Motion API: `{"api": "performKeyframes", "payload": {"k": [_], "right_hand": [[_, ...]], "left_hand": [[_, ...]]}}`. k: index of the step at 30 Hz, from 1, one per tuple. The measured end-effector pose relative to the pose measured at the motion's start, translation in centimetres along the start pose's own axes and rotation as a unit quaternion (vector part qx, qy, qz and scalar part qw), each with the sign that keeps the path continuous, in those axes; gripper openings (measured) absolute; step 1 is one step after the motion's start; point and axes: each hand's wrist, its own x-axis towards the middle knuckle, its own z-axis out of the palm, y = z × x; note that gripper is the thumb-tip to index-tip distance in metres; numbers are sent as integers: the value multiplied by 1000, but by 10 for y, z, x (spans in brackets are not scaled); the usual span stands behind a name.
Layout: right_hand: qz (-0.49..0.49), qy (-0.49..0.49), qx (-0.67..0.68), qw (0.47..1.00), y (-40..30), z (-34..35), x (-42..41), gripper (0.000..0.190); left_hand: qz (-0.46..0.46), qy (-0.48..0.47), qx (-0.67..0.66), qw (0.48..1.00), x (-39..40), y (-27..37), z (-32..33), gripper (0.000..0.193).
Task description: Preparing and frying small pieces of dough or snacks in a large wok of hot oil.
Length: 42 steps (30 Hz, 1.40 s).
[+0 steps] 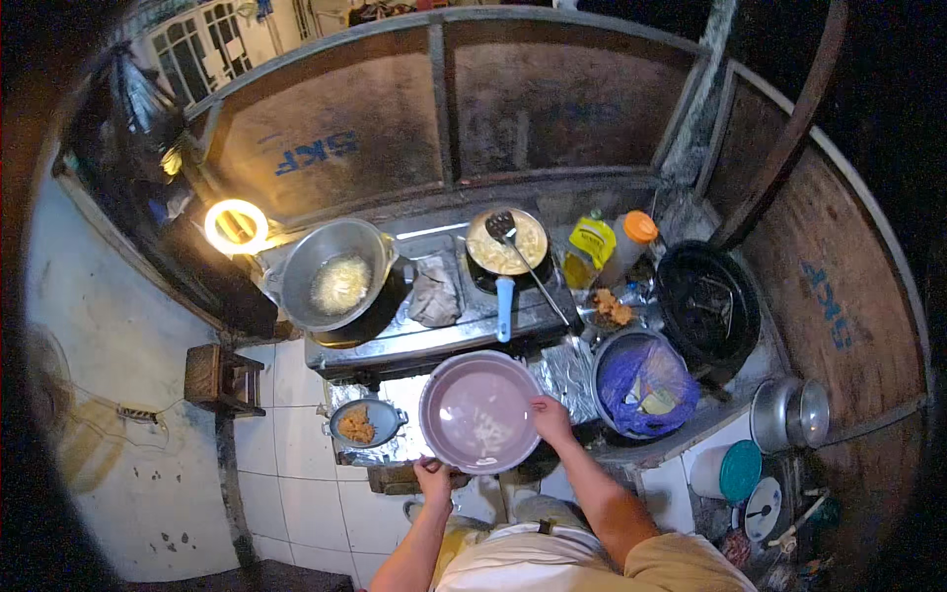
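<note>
A wide mauve plastic basin (451, 425) sits in front of me, with water and pale pieces at its bottom. My right hand (553, 423) grips its right rim, thumb over the edge. My left hand (434, 481) is at the lower left rim with fingers curled; whether it grips the basin or the foil-covered surface's edge cannot be made out. Left of the basin is a small grey two-handled dish (383, 431) holding an orange-brown fried food (356, 425). Shiny foil (566, 377) covers the surface around the basin.
Behind, a stove (385, 348) carries a large pot (296, 296) of bubbling oil and a blue-handled pan (504, 307) with a slotted spatula (534, 274). Rightward are a purple-bag-lined pot (621, 392), a black tub (669, 311) and an oil pouch (592, 240). A ring lamp (211, 228) glows left.
</note>
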Motion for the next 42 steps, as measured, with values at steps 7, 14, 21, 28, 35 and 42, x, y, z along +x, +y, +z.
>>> {"api": "performKeyframes", "payload": {"k": [7,14,21,28,35,42], "right_hand": [[-138,-318,-271,898,-3,39,-18,26],[-245,-474,-366,763,-6,76,-50,27],[-277,-466,-323,775,54,107,-67,34],[-316,-321,-346,823,55,85,-78,27],[-307,-245,-252,884,82,102,-76,21],[-241,-346,-157,893,77,94,-71,26]], "left_hand": [[261,79,253,928,3,-17,19,27],[264,-89,338,899,41,26,49,20],[288,-154,502,801,110,13,85,46],[326,-134,623,699,99,-12,138,72],[374,-130,643,656,92,-26,160,72],[425,-244,664,565,98,-23,133,67]]}}
